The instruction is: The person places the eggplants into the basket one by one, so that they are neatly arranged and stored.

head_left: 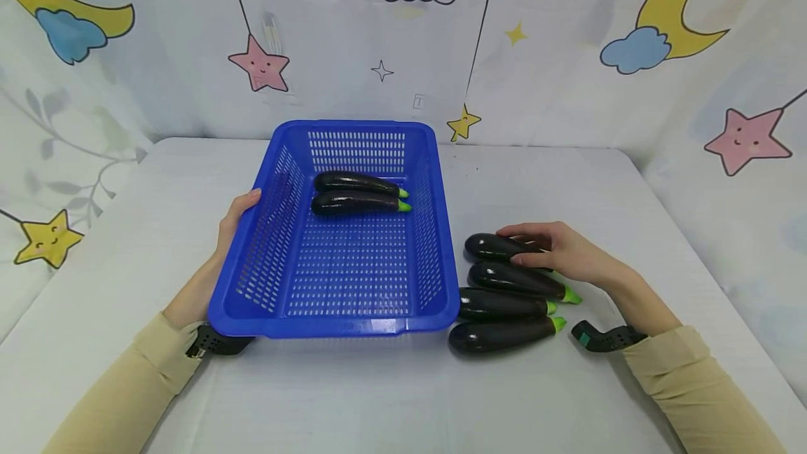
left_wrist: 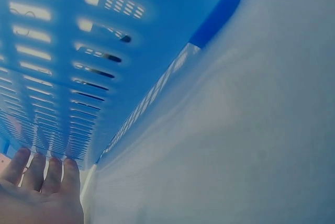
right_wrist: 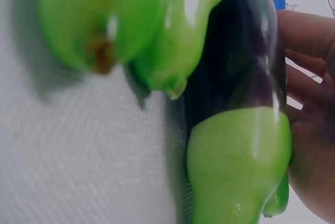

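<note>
A blue plastic basket [head_left: 353, 324] with slotted walls has two dark eggplants [head_left: 356, 202] lying side by side in its far half. My left hand [head_left: 230, 230] holds the basket's left side at the rim; in the left wrist view its fingers [left_wrist: 52, 177] reach up against the outer wall. Right of the basket, several glossy eggplants with green caps lie in a row. Around the farthest eggplant [head_left: 485, 246] my right hand [head_left: 561, 251] curls thumb and fingers, hiding its cap end in the head view. Another eggplant [head_left: 513, 279] lies just nearer than it.
Two more eggplants [head_left: 504, 337] lie toward the front of the row, and the basket's right rim overlaps one of them. All this is on a white cloth-covered table [head_left: 353, 398]. A patterned curtain [head_left: 536, 104] hangs behind and at the sides.
</note>
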The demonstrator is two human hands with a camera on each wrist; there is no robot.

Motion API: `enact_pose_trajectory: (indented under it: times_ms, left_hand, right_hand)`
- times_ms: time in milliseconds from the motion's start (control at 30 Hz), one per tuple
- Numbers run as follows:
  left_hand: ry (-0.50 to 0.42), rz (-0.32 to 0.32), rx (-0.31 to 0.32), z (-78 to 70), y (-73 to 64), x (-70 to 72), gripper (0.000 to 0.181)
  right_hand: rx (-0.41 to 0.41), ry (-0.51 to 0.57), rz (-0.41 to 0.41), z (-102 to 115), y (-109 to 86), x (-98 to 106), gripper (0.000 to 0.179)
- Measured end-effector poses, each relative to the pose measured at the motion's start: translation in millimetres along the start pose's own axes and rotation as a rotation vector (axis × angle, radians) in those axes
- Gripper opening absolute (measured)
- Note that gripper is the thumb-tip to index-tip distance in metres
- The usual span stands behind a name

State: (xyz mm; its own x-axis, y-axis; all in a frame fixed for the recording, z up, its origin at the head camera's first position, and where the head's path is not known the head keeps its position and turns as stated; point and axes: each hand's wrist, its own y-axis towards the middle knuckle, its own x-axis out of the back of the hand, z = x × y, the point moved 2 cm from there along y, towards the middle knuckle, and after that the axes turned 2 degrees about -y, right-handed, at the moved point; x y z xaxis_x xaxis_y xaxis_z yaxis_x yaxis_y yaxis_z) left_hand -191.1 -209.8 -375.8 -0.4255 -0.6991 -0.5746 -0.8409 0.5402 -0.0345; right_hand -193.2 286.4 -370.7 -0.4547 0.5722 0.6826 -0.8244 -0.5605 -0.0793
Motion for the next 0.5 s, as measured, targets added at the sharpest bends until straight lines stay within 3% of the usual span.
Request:
enact_pose_trajectory:
  times_ms: [267, 500]
  left_hand:
    - [0.097, -0.037, 0.025, -0.2, -0.3, -0.3, 0.067]
    - [0.061, -0.027, 0.024, 0.4, -0.6, -0.6, 0.064]
  right_hand:
    - [-0.005, -0.023, -0.018, 5, -0.5, 1, 0.044]
    - [-0.023, -0.038, -0.067, 15, -4.1, 8, 0.046]
